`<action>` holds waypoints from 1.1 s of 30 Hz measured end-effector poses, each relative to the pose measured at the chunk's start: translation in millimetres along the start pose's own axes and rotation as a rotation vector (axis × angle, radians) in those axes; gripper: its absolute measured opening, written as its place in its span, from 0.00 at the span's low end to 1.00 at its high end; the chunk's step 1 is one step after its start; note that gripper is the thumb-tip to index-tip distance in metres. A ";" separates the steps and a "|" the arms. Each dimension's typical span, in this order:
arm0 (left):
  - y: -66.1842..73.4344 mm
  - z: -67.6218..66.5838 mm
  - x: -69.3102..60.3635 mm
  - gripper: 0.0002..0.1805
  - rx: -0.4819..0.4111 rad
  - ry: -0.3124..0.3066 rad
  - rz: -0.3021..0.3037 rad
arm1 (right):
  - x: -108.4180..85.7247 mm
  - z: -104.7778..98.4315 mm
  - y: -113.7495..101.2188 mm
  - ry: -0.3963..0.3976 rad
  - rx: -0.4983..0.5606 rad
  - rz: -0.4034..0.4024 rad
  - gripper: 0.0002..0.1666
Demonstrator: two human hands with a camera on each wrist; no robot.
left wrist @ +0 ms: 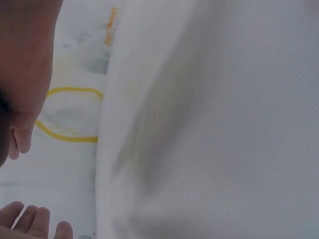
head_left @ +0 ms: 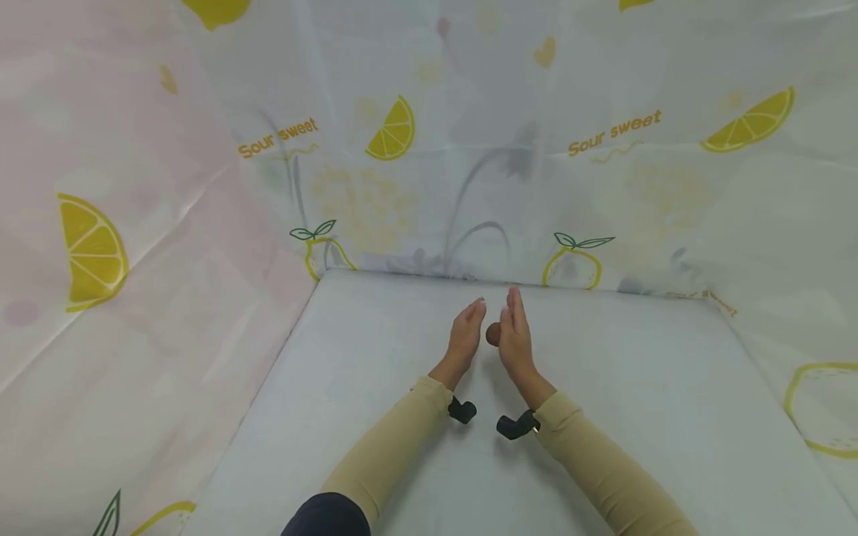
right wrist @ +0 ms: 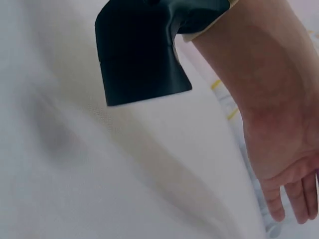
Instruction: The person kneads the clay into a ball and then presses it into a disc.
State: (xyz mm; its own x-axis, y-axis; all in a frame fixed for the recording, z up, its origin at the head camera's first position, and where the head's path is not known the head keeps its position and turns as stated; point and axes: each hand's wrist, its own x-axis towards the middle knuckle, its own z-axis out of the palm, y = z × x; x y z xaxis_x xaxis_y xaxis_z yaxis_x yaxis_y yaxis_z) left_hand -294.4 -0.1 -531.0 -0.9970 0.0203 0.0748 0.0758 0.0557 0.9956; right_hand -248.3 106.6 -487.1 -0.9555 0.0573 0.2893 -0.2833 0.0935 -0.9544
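A small brown ball [head_left: 493, 334] is between the two hands in the head view, near the far side of the white tabletop [head_left: 375, 350]. My right hand [head_left: 516, 339] stands on edge beside it, fingers straight, and partly covers the ball's right side. Across a narrow gap to the ball's left is my left hand [head_left: 465, 335], its fingers extended forward and palm turned inward. Whether the ball rests on the table is unclear. The right wrist view shows a hand [right wrist: 286, 144] with its fingers extended. Parts of hands fill the left wrist view's left edge.
Behind the table hangs a pale sheet [head_left: 415, 208] printed with lemons and lettering, which also covers both sides. A black wrist mount [head_left: 462, 410] projects from the left sleeve, and another black mount [head_left: 518, 425] from the right.
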 end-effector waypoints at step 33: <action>-19.3 -19.4 2.2 0.24 0.262 0.005 0.167 | 18.5 -40.9 93.3 0.050 -0.409 0.118 0.36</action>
State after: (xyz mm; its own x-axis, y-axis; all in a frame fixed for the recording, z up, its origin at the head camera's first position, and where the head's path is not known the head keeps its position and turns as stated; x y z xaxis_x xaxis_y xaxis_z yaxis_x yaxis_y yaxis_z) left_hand -298.4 -20.5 -548.9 -0.9704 0.0455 0.2370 0.2393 0.3072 0.9211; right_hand -289.0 157.1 -567.8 -0.9716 0.1382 0.1921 -0.1065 0.4698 -0.8763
